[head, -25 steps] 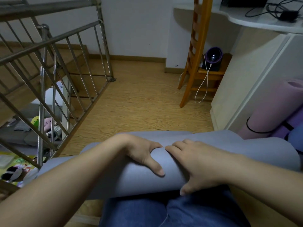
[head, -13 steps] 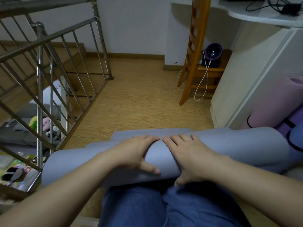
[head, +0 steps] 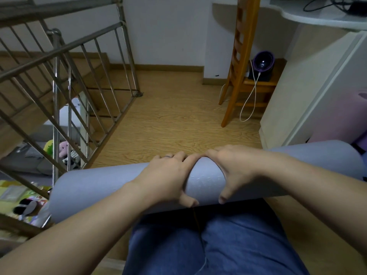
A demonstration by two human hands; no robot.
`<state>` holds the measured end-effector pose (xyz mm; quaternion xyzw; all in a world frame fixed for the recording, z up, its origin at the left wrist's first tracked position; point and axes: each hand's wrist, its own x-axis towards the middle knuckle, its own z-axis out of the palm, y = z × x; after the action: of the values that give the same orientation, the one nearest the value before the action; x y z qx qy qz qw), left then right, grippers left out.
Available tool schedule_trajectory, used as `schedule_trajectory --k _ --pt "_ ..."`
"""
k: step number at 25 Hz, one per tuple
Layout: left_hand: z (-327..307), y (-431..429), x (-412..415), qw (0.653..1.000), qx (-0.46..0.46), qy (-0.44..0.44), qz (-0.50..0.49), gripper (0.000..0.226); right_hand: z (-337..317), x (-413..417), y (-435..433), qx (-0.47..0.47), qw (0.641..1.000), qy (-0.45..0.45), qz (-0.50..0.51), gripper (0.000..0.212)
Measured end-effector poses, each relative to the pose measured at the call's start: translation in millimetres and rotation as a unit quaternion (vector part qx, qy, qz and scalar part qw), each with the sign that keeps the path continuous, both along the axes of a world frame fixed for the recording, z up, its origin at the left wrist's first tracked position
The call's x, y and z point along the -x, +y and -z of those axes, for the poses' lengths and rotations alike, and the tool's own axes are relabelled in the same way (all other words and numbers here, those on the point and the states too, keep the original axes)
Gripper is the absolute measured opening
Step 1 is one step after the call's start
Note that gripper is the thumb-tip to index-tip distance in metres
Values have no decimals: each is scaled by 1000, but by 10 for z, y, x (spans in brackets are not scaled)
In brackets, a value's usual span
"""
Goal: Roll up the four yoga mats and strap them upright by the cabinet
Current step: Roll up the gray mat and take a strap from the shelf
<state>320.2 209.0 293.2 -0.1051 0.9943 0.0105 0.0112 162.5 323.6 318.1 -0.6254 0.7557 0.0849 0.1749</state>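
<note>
wood floor stretches toward a railing and white cabinet. across the person's lap lies a rolled grey mat. left hand and right hand both curl over it, fingers clamped around the roll.

Wood-grain plank floor, brown skirting along the far wall. Standing on it: wooden chair far right, steel railing post foot at the stair edge, pale cabinet on the right. Rolled grey mat lies crosswise at the near edge; floor contact hidden.
</note>
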Motion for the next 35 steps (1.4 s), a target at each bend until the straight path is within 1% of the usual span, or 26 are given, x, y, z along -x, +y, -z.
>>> schedule_trajectory --k 2,5,7,8,10,13,15,16,17,19,20,21,22,23,24,25,26,27,28,29,30,31,34,35 --pt "-158 55 -100 1000 -21 -19 13 104 -137 -23 96 -17 999 -49 5 98" --pt "-164 182 -208 990 -103 -99 20 97 -67 -173 274 -91 988 -123 20 94" --pt "-38 274 -221 980 -145 -136 25 93 75 -231 346 -117 982 -147 28 95" --pt "2 278 -197 975 -163 -148 21 92 103 -239 364 -111 982 -153 26 95" --pt "19 188 -108 962 -205 -178 9 91 52 -248 401 -84 988 -132 19 97" --pt "-6 12 63 931 -266 -251 0 90 -37 -357 452 -25 999 -10 -21 93" --pt "-46 -93 150 911 -297 -285 -17 90 7 -447 453 -13 999 26 -31 95" --pt "-63 -124 167 914 -293 -281 -18 90 49 -447 429 -17 999 21 -26 99" --pt "-75 -135 157 928 -272 -256 -17 92 90 -413 391 -27 1000 6 -15 103" --pt "-76 -112 60 972 -177 -151 -21 94 158 -240 276 -49 997 -50 22 105" --pt "-45 -64 -17 986 -126 -105 -13 95 158 -158 214 -58 994 -85 41 102" --pt "6 1 -98 993 -86 -82 -3 98 143 -96 154 -67 989 -119 57 99" --pt "63 78 -163 996 -52 -76 5 101 133 -54 115 -75 985 -142 63 97" --pt "132 122 -201 997 -26 -78 5 105 128 -47 93 -78 984 -147 60 96" --pt "182 121 -209 997 -14 -75 2 107 130 -76 89 -72 987 -130 54 98" --pt "211 77 -191 997 -25 -69 -1 107 129 -141 113 -54 994 -78 48 102" --pt "224 16 -163 997 -50 -65 -4 107 168 -235 166 -27 999 4 28 109" --pt "227 -55 -129 995 -78 -68 -7 106 236 -347 238 12 997 79 4 117" --pt "225 -132 -90 991 -103 -80 -8 106 332 -443 298 53 991 123 -11 122" --pt "222 -194 -53 988 -123 -90 -11 106 422 -477 318 76 987 143 -12 125" --pt "227 -225 -18 987 -131 -93 -17 106 479 -445 297 87 985 148 -7 124" --pt "241 -229 5 989 -116 -90 -25 107 499 -374 252 92 986 142 0 123" --pt "302 -47 -29 996 25 -72 -40 115 450 -198 145 92 991 92 18 117" --pt "327 23 -68 996 50 -64 -46 116 440 -194 131 94 992 87 10 115"
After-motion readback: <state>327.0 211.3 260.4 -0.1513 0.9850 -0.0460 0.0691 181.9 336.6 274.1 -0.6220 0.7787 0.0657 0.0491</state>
